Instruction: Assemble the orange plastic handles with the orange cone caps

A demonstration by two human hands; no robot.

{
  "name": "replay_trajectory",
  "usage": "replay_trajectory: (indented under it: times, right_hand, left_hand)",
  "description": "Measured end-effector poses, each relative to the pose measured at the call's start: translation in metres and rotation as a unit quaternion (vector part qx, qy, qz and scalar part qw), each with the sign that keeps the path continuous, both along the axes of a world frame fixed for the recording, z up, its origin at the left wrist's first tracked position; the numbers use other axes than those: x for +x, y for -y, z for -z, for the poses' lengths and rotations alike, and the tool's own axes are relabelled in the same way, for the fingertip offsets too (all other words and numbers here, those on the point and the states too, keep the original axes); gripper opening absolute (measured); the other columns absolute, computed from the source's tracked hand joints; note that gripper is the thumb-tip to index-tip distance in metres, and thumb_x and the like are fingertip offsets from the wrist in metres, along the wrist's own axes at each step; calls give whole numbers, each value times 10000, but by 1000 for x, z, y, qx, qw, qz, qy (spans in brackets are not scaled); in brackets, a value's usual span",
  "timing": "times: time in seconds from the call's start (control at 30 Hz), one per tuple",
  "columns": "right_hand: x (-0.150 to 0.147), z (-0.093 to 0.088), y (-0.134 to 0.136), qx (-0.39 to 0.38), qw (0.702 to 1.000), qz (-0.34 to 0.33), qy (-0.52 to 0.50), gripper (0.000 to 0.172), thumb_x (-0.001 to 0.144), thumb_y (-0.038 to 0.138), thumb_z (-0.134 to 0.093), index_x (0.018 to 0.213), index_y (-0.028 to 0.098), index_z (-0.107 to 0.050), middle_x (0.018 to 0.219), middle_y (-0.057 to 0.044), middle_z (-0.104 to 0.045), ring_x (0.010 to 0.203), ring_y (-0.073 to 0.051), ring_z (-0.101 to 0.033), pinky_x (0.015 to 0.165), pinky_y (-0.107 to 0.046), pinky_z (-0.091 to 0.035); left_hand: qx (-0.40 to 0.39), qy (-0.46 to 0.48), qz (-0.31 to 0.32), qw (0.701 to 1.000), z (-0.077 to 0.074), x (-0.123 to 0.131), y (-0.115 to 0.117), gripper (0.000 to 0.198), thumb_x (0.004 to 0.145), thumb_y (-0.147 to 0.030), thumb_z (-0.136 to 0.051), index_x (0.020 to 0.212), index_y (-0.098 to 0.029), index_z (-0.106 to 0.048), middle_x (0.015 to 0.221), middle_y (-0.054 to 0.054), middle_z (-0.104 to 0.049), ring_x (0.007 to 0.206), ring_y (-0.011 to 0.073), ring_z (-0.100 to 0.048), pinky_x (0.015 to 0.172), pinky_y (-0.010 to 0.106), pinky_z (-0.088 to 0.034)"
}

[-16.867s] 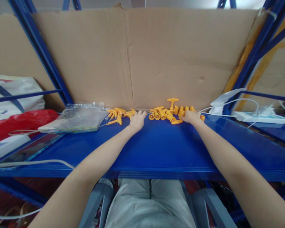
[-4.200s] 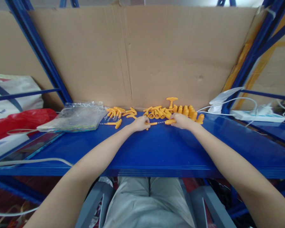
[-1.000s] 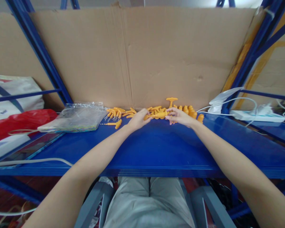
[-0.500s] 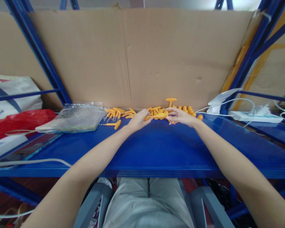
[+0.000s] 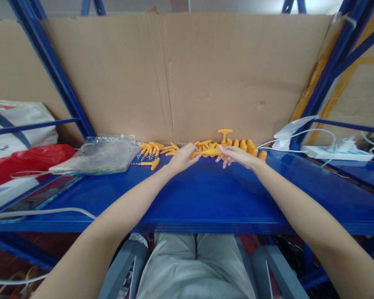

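Observation:
My left hand (image 5: pixel 183 158) is closed around a yellow corkscrew (image 5: pixel 193 155), most of it hidden by the fingers. Just to the right, my right hand (image 5: pixel 232 156) has its fingers apart, beside the pile of yellow pieces (image 5: pixel 209 148); nothing shows in its grasp. Several yellow-handled corkscrews (image 5: pixel 149 148) with bare metal spirals lie left of my hands, and one corkscrew (image 5: pixel 153 164) lies in front of them. Behind my right hand a yellow T-shaped piece (image 5: pixel 225 133) stands upright. Several rounded yellow parts (image 5: pixel 251 146) are lined up to its right.
A blue shelf top (image 5: pixel 205 195) carries everything. Cardboard (image 5: pixel 205 74) closes off the back. Clear plastic bags (image 5: pixel 99 155) and a red bag (image 5: pixel 34 160) lie left. A white power strip (image 5: pixel 336 153) with cables sits right.
My right hand has drawn slightly down and away from the yellow piece at its fingertips, its lower fingers now hanging lower. My left hand stays nearly in place.

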State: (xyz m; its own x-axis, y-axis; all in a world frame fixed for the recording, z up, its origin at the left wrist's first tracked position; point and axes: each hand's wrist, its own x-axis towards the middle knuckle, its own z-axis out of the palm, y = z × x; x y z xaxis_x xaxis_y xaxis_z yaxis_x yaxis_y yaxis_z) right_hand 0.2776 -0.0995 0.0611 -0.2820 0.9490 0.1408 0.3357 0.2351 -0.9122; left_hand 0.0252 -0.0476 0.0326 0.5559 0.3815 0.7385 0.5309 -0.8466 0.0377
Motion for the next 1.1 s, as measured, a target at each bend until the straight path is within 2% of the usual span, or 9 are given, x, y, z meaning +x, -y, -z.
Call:
replay_trajectory:
  times: [0.13,0.2,0.33,0.53,0.73,0.83,0.93,1.03,1.1]
  right_hand:
    - [1,-1,1,21,1000,-5,-13,330,796,411,-796,976,202,-616,941,-56,-771,585,-103,-666,500,-203,-485]
    - [0,-2,2,18,1000,-5,-7,289,852,445,-733,889,183,-617,856,-61,-765,568,-100,-658,506,-203,-487]
    - [-4,-1,3,0,1000,10,-18,410,894,567,-632,778,175,-600,687,-75,-726,518,-120,-641,469,-222,-475]
    - [-10,3,0,-44,996,14,-72,369,893,528,-636,826,166,-618,746,-89,-725,545,-124,-642,532,-249,-510]
    - [-14,0,-3,-104,975,65,-186,207,938,400,-587,917,194,-610,742,-53,-716,559,-117,-639,568,-238,-537]
    - [-11,-2,-6,-80,965,112,-224,212,905,408,-635,885,214,-552,750,-55,-726,610,-148,-680,585,-255,-559]
    - [-10,-2,-13,-4,959,163,-232,264,856,387,-697,883,241,-478,804,-41,-739,690,-168,-717,632,-271,-575]
    - [-16,0,-25,92,957,198,-192,301,814,336,-720,896,250,-444,808,-3,-722,699,-167,-719,680,-293,-574]
    - [-21,2,-34,163,958,200,-127,294,799,324,-711,926,245,-458,822,3,-714,708,-179,-716,699,-321,-568]
  left_hand:
    - [-2,-2,-12,1000,1,0,0,114,902,-283,-612,892,-189,-549,904,45,-616,850,182,-623,792,318,-515]
    - [2,-4,-11,1000,1,1,0,123,904,-296,-616,897,-191,-553,903,44,-615,852,183,-623,793,318,-515]
    - [10,-5,-5,1000,1,2,1,131,913,-313,-609,904,-195,-554,912,48,-619,868,191,-629,801,327,-521]
    - [8,-9,-6,1000,1,1,1,124,924,-308,-586,923,-190,-551,925,54,-621,878,193,-640,814,332,-531]
    - [14,-1,-7,1000,-1,-1,1,242,959,-293,-516,1176,-188,-526,1307,140,-555,1223,241,-578,1018,398,-496]
    - [-1,0,-74,997,0,-10,-9,270,950,-206,-469,1212,-189,-534,1341,147,-551,1235,261,-581,1034,440,-495]
    - [-52,-56,-200,977,3,-22,-19,359,862,-96,-492,1201,-170,-585,1314,177,-594,1198,324,-604,1005,524,-500]
    - [-151,-168,-320,920,3,-31,-20,500,834,-101,-514,1324,-184,-565,1437,178,-535,1329,351,-510,1061,555,-443]
    - [-217,-239,-353,878,0,-32,-16,536,873,-120,-465,1392,-233,-534,1494,132,-501,1402,318,-443,1105,532,-403]
